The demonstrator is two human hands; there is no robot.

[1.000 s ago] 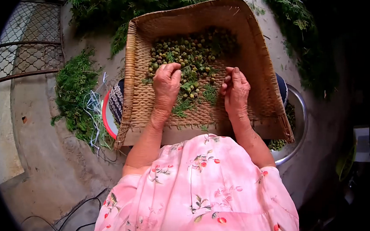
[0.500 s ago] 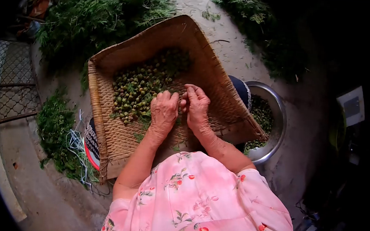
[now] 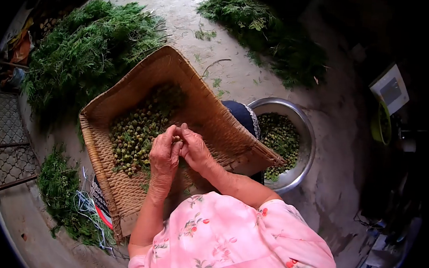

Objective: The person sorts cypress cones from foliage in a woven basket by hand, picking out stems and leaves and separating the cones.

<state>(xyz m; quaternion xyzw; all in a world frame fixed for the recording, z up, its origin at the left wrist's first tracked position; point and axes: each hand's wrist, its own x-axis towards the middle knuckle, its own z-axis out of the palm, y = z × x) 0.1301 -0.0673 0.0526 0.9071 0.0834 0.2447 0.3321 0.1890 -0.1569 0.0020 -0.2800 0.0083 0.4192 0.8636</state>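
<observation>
On my lap rests a woven winnowing basket (image 3: 95, 141) with a high back wall. Small round green-brown cones (image 3: 131, 141) are heaped in its left part, with bits of feathery green sprig among them. Over the near edge of this heap, my left hand (image 3: 163, 154) is closed, its fingers pinched together. My right hand (image 3: 194, 148) meets it from the right, thumb and fingers also pinched, fingertips touching or nearly touching the left ones. Whatever lies between the fingertips is too small or hidden to name.
Right of the basket stands a metal basin (image 3: 307, 162) holding more small green cones. Piles of leafy green branches (image 3: 89, 52) lie at the back left, with another heap (image 3: 274, 37) at the back right. A metal lattice (image 3: 6, 121) is at far left, near pale string (image 3: 92, 207).
My hands have come together, fingertip to fingertip, where a small gap showed before. The view has shifted, so the basket appears lower and further left, and more of the basin shows.
</observation>
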